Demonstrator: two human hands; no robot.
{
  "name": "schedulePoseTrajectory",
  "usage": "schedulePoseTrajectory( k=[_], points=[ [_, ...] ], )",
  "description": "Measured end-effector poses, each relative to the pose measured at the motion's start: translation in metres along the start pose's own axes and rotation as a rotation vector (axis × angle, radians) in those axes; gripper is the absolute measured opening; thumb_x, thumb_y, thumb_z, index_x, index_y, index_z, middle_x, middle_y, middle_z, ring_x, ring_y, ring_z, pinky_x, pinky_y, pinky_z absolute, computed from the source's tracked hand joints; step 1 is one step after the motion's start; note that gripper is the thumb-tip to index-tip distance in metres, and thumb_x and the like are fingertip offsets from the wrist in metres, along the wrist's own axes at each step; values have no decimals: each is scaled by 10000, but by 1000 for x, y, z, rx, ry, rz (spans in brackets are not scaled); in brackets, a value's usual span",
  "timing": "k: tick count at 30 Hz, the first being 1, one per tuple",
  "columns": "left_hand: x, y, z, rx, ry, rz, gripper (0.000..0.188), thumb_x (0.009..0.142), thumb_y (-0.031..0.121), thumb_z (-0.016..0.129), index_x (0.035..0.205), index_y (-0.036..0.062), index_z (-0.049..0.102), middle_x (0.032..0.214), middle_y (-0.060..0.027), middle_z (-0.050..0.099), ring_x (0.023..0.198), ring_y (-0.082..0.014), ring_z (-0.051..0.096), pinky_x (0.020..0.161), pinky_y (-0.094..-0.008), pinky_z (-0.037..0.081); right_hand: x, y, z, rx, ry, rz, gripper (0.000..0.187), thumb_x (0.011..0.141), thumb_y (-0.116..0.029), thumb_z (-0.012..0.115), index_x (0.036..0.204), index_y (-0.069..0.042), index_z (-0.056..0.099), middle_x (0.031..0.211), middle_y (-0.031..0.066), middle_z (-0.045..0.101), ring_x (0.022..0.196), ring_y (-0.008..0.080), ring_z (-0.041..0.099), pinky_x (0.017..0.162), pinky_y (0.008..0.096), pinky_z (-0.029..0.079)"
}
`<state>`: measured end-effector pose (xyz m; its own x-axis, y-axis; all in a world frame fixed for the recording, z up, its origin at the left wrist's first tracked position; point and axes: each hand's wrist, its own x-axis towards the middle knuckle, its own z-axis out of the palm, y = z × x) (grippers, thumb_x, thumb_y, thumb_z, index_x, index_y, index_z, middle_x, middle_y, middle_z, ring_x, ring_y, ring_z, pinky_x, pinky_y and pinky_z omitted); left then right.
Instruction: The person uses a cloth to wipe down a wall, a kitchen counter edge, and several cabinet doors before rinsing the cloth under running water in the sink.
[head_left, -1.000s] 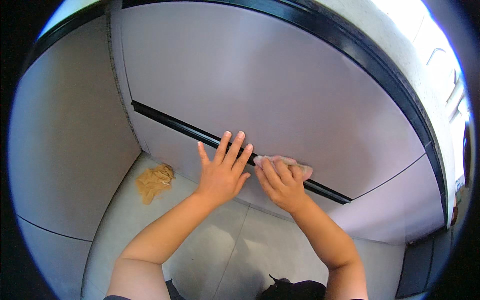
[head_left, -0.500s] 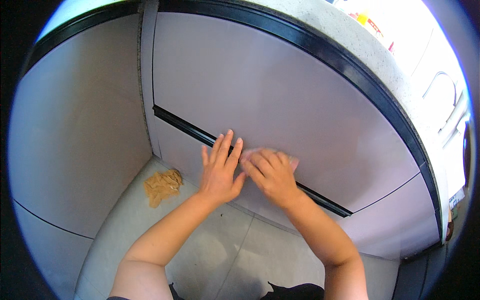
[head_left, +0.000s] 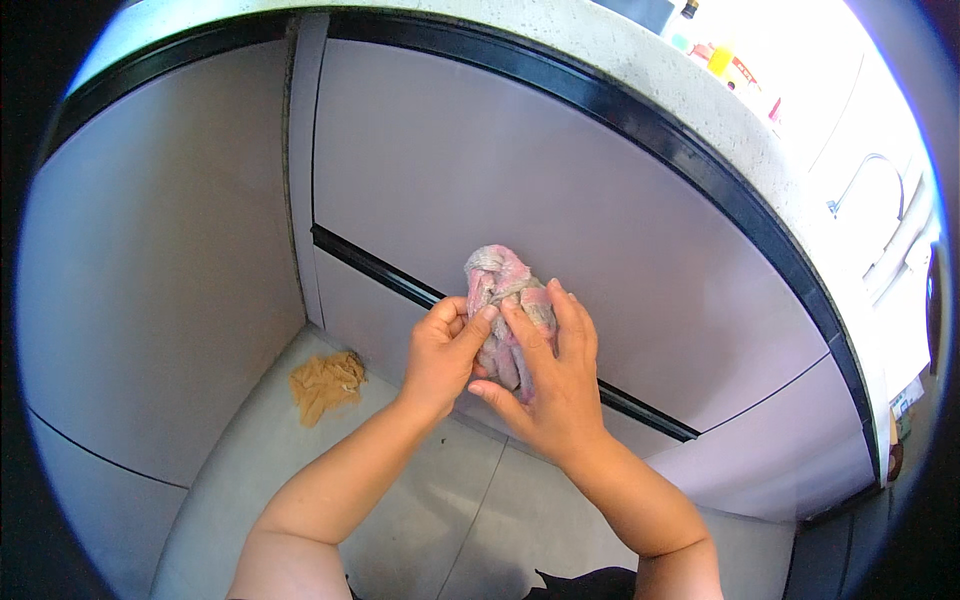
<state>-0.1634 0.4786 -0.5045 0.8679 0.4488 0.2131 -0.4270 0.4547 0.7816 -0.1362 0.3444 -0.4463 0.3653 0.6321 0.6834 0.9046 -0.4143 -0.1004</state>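
Note:
A crumpled pink and grey cloth [head_left: 508,345] is bunched up in front of the lilac-grey cabinet front. My left hand [head_left: 440,350] grips its left edge between thumb and curled fingers. Against its right side lies my right hand [head_left: 560,375], open, with fingers stretched out and the thumb standing apart. Behind the hands runs the black recessed handle strip [head_left: 375,268] of the cabinet, partly covered by them and the cloth.
A brown crumpled cloth [head_left: 326,386] lies on the grey tiled floor [head_left: 430,500] near the cabinet corner. The speckled countertop [head_left: 690,125] curves above, with bottles and a yellow item [head_left: 720,62] on it. A curved faucet [head_left: 870,175] shows at right.
The cloth has come off the cabinet front and is bunched between my hands. My left hand has closed on it. My right hand has opened from its wiping grip.

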Motion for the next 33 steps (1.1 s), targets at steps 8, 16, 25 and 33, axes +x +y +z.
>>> schedulePoseTrajectory(
  k=[8, 16, 25, 33],
  points=[
    [7, 26, -10, -7, -173, 88, 224, 958, 220, 571, 1018, 6, 603, 867, -6, 625, 757, -53, 549, 673, -211, 460, 56, 37, -44, 704, -97, 150, 346, 713, -145, 786, 1031, -63, 680, 1086, 116, 586, 1009, 247, 574, 874, 325, 456],
    [30, 19, 11, 99, -47, 106, 193, 963, 133, 526, 1116, 18, 531, 955, -48, 632, 812, -88, 583, 694, -252, 482, 66, 29, -26, -434, 553, -343, 229, 656, -45, 698, 885, -62, 685, 1045, 112, 557, 950, 281, 551, 780, 387, 445],
    [46, -13, -11, 159, 42, 237, 268, 901, 55, 588, 1158, 18, 523, 1057, -91, 592, 938, -140, 573, 785, -259, 494, 39, 56, 41, -681, 206, -610, 388, 839, -207, 560, 1208, -94, 604, 1308, 99, 510, 1242, 291, 435, 943, 424, 404],
    [32, -13, -24, 989, 283, 653, 568, 792, 84, 679, 1303, -16, 450, 1388, -214, 356, 1268, -357, 384, 1054, -422, 322, 137, 39, 5, -528, 329, -671, 371, 795, -163, 577, 1131, -10, 619, 1268, 134, 528, 1215, 336, 460, 931, 433, 425]
  ],
)
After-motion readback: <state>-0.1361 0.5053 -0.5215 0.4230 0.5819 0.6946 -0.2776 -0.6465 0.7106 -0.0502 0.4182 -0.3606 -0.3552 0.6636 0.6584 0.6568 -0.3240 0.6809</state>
